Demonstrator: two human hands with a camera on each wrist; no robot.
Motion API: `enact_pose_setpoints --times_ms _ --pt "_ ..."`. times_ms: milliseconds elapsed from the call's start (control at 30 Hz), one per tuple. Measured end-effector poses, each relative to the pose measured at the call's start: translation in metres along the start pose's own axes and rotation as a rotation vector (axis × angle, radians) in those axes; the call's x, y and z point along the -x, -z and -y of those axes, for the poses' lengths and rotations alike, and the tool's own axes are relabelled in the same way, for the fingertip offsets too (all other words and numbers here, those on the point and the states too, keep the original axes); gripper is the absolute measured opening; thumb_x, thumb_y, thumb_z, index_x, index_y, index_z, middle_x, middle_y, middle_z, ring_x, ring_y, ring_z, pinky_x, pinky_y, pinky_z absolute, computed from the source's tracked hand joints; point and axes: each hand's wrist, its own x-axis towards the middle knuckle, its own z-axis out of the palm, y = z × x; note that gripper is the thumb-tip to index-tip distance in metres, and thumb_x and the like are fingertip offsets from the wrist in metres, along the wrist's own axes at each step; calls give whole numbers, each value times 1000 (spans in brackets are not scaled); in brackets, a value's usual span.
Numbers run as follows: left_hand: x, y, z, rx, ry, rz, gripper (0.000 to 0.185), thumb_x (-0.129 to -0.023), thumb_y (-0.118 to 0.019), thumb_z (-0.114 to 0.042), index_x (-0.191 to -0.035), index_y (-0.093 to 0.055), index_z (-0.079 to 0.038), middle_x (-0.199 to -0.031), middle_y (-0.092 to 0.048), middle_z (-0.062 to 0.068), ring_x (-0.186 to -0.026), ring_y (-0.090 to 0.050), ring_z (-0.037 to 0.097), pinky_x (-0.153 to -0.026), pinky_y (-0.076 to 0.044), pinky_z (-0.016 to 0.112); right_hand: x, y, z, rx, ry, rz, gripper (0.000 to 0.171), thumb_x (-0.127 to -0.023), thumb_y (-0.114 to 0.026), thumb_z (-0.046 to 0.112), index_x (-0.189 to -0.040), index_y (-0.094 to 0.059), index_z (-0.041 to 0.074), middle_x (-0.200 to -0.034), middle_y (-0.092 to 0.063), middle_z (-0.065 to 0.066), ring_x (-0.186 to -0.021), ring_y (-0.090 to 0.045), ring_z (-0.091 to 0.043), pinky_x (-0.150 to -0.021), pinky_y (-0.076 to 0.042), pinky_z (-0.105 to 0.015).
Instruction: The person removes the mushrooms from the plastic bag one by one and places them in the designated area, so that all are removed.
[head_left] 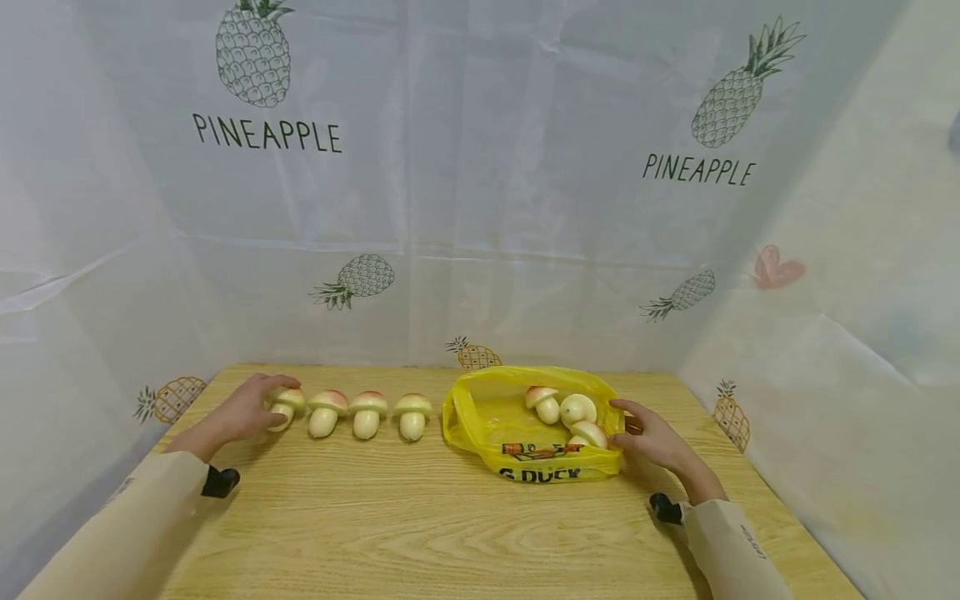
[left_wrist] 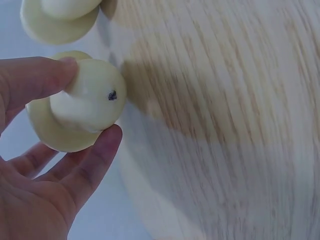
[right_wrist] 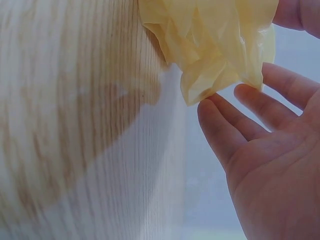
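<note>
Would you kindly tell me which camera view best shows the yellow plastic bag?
The head view: the whole yellow bag lies open on the table, three mushrooms inside, the right hand at its edge. The right wrist view shows only a crumpled corner; the left wrist view shows none.

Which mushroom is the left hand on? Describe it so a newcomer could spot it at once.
On the wooden table, left of the yellow plastic bag, four toy mushrooms lie in a row. The one meant is the leftmost mushroom, at the far end from the bag. Unlike its three neighbours, it sits in the grip of the left hand, thumb and fingers pinching its stem.
</note>
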Motion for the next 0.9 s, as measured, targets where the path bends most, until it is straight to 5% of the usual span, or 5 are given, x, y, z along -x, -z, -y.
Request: enact_pose_setpoints --times_ms 900 --pt "-3 -7 3 19 2 -27 57 -83 -70 -3 -135 -48 5 -130 -44 34 -119 -37 54 -93 -32 67 1 0 3 14 -18 -1 73 -87 -69 26 -147 -33 3 -149 -29 -26 -130 -36 -49 -98 -40 -55"
